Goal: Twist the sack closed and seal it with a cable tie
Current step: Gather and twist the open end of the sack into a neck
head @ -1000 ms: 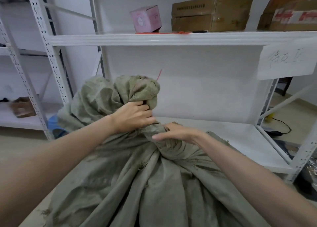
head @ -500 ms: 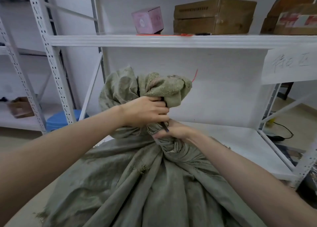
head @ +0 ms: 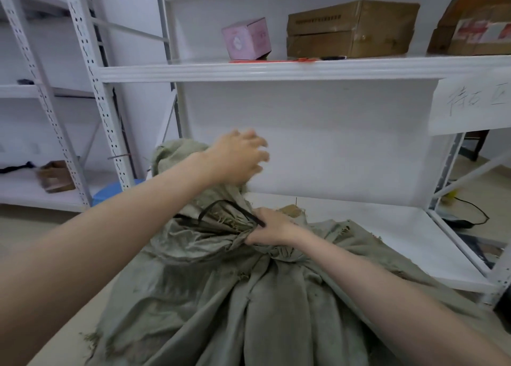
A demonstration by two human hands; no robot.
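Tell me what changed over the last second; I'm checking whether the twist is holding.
The left hand let go of the sack top, lifted open and blurred; the bunched top slumped. A black cable tie now arcs at the neck. The right hand kept gripping the neck.

A dull green woven sack (head: 249, 305) fills the lower centre of the frame, its frayed mouth bunched into a loosely gathered neck. A black cable tie (head: 221, 206) arcs over that neck, seemingly unfastened.
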